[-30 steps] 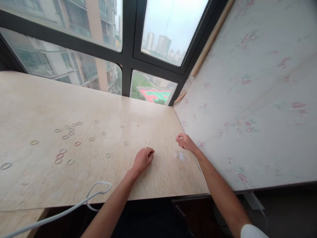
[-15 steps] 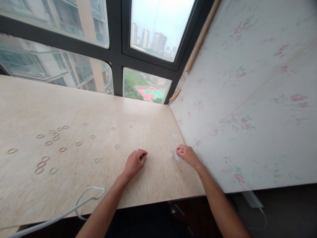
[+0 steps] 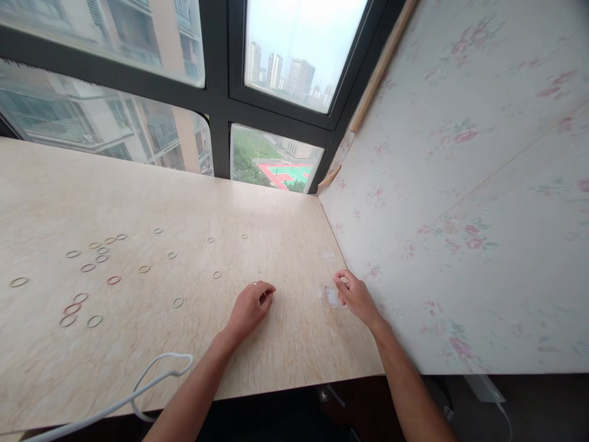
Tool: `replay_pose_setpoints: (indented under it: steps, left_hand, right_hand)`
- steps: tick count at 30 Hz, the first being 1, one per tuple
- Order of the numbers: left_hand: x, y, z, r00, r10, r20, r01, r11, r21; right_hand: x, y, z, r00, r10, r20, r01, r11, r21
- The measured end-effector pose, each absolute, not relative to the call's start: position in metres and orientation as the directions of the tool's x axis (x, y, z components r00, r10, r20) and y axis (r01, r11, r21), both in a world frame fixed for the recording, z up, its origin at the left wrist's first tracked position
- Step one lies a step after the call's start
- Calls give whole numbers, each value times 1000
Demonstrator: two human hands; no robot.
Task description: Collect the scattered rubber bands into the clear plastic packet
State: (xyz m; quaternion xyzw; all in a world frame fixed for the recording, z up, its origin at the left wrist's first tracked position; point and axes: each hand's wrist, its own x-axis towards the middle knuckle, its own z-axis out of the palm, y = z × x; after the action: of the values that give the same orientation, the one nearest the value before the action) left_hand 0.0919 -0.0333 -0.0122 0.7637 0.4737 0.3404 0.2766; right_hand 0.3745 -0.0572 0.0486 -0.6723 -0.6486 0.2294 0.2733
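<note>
Beside the dark-framed window [image 3: 218, 104], we count twenty rings [image 3: 114, 280] lying flat on the pale tabletop [image 3: 285, 344], left of our two hands. Our left hand [image 3: 248, 307] curls its fingers; our right hand [image 3: 359, 299] bends its own toward the thumb, and we cannot tell whether either grips anything. Compared with half a second ago, our right hand uncovers more of one clear packet [image 3: 329, 297] just beside it, lying flat, its long axis unclear.

Near the right edge of the windowsill [image 3: 289, 350], the clear packet [image 3: 330, 297] is blurred and partly hidden by the right hand [image 3: 358, 298].
</note>
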Motion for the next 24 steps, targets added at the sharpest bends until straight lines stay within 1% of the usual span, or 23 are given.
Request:
replay_pose_setpoints:
  steps: [6, 10, 14, 17, 20, 22, 24]
  left_hand:
    - [92, -33, -13, 315, 914, 255, 525, -392, 756]
    - [92, -34, -13, 295, 920, 258, 516, -381, 768]
    - [90, -37, -12, 253, 928, 272, 452, -362, 815]
    - [87, -39, -10, 194, 937, 291, 411, -347, 843]
    - [82, -41, -7, 89, 956, 281, 399, -293, 869]
    - [79, -42, -5, 13, 966, 260, 380, -245, 892]
    - [78, -43, -4, -44, 970, 238, 358, -207, 910]
  right_hand:
    - [355, -70, 51, 108, 991, 85, 633, -2, -774]
    - [336, -84, 42, 77, 995, 58, 557, 5, -830]
    - [316, -96, 22, 57, 998, -1, 489, -28, -872]
    - [302, -104, 9, -21, 994, -112, 438, -91, -894]
    - [293, -112, 9, -126, 972, -196, 416, -128, -900]
    - [292, -118, 18, -191, 959, -208, 393, -119, -912]
    - [299, -129, 34, -242, 954, -177, 371, -78, -925]
